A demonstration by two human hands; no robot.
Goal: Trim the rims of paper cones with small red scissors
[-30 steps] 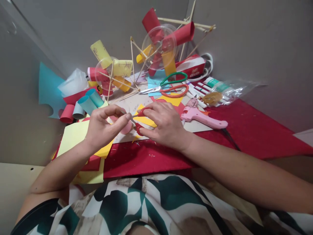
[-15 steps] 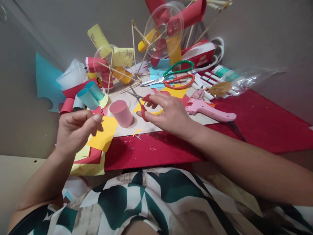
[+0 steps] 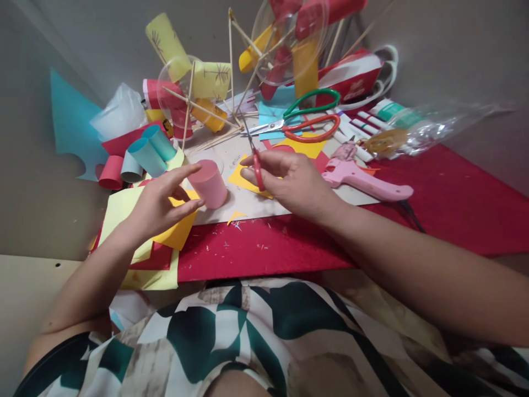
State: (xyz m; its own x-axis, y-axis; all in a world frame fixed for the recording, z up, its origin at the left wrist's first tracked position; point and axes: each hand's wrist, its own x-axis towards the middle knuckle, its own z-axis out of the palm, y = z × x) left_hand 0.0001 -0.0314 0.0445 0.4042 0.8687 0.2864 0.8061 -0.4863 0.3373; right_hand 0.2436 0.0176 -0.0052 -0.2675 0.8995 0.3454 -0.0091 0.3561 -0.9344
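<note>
My right hand [image 3: 291, 179] grips the red handles of a small pair of scissors [image 3: 258, 170], its blades pointing up and away from me. The fingers of my left hand [image 3: 165, 198] are spread on the near left side of a pink paper cylinder [image 3: 211, 187], thumb and fingertips at its edge; whether they touch it I cannot tell. The cylinder stands upright on a pale board [image 3: 215, 216]. Yellow paper [image 3: 242, 176] lies behind the scissors, and another yellow-orange sheet [image 3: 179, 231] lies below my left hand.
Larger scissors with green and orange handles [image 3: 295, 132] lie behind. To the right are a pink glue gun [image 3: 372, 184], markers [image 3: 359, 129] and a plastic bag [image 3: 438, 129]. Pinwheel-like stick and paper-roll models [image 3: 206, 80] stand at the back. Blue paper rolls [image 3: 146, 157] sit at left.
My left hand has moved right to the pink cylinder and its fingers have spread. The small scissors in my right hand have turned more upright, with their handles drawn together. The view has shifted slightly.
</note>
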